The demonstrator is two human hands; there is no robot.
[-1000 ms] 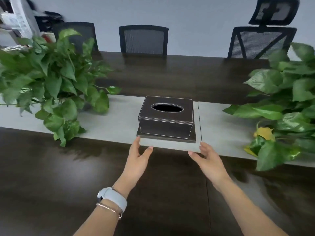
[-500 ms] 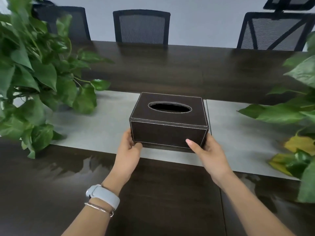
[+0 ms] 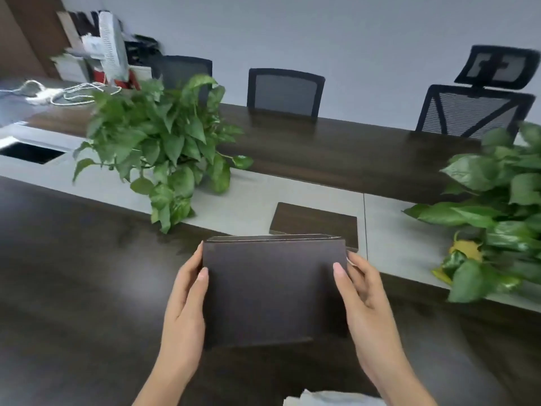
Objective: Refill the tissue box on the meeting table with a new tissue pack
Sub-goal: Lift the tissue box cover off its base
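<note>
Two leafy green potted plants (image 3: 164, 148) (image 3: 497, 206) flank a pale grey centre strip (image 3: 248, 200) running along the dark wood meeting table (image 3: 73, 273). Three black mesh office chairs (image 3: 285, 92) (image 3: 474, 109) (image 3: 181, 70) line the far side against a plain grey wall (image 3: 322, 33), with white cables (image 3: 67, 93) coiled at the far left end.

Dark meeting table (image 3: 73, 273) with grey strip, base panel (image 3: 314, 222), two plants (image 3: 164, 142).

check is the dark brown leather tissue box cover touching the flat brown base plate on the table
Apart. The head view shows the dark brown leather tissue box cover lifted in both hands, with the flat brown base plate left behind.
</note>
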